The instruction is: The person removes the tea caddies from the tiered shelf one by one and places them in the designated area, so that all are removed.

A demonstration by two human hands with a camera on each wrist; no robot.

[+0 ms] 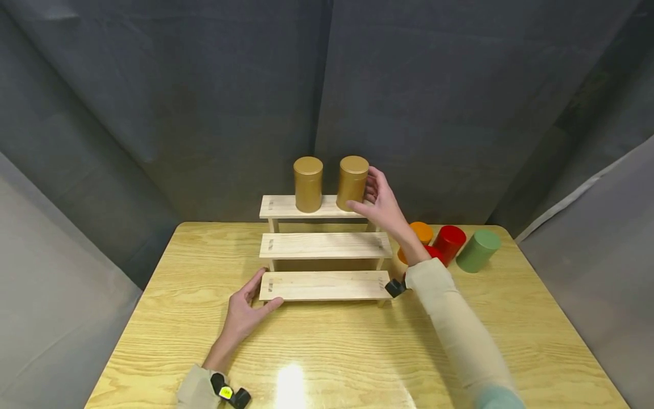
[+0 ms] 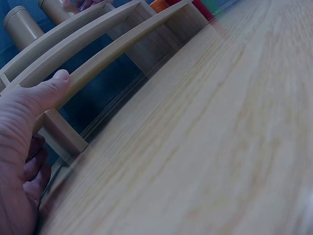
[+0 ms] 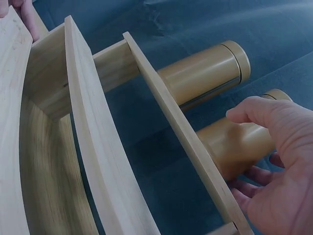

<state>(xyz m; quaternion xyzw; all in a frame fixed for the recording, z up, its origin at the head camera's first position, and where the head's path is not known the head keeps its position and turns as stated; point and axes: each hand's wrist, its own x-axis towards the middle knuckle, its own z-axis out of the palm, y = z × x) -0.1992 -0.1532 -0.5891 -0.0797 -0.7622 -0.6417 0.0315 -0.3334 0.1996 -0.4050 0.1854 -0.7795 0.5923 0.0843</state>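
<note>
A three-step wooden shelf (image 1: 327, 286) stands on the table. Two gold lidded canisters sit upright on its top step: the left canister (image 1: 308, 185) is untouched, while my right hand (image 1: 382, 205) holds the right canister (image 1: 351, 185), thumb in front and fingers round its far side. In the right wrist view, the thumb lies across this canister (image 3: 237, 144), and part of the fingers is hidden behind it. My left hand (image 1: 242, 314) grips the left end of the lowest step, with the thumb (image 2: 51, 90) over its front edge and the other fingers at the end.
Right of the shelf are an orange canister (image 1: 421, 232), a red canister (image 1: 449, 243) and a green canister (image 1: 478, 250), with another red one partly hidden by my right forearm. Dark curtains (image 1: 230, 113) hang behind the wooden table (image 1: 327, 358).
</note>
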